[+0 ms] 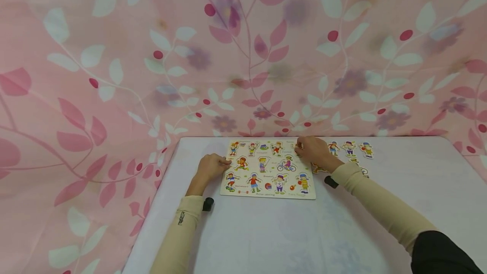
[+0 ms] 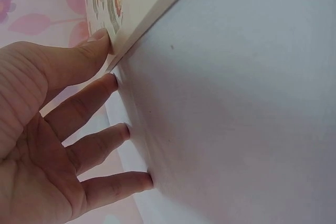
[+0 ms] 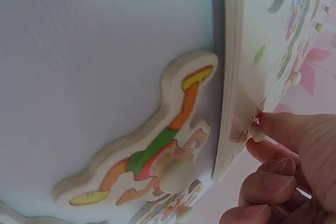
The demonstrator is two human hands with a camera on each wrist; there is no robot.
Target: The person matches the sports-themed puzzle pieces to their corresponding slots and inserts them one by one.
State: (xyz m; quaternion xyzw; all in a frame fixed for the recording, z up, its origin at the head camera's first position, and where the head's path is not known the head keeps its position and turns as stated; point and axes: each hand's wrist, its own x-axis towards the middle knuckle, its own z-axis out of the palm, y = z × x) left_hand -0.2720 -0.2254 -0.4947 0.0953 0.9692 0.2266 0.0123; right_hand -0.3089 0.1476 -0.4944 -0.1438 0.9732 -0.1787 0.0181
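Note:
A pale wooden peg-puzzle board [image 1: 243, 179] printed with sports figures lies on the table. My left hand [image 1: 211, 167] grips its left edge. In the left wrist view the thumb [image 2: 97, 51] presses the board's face beside its edge, the index fingertip is at the underside, and the other fingers spread onto the cloth. At the board's upper right corner, my right hand [image 1: 316, 151] pinches the small round knob [image 3: 257, 132] of a puzzle piece between thumb and index finger. That piece's picture is mostly hidden. Right of the board lies a loose running-figure piece [image 3: 149, 153] with its own knob.
Several loose figure pieces lie right of the board, among them one in a purple top [image 1: 349, 149] and one in yellow [image 1: 366, 150]. White cloth covers the table [image 1: 266, 236]. A pink floral curtain [image 1: 243, 54] hangs right behind its far edge.

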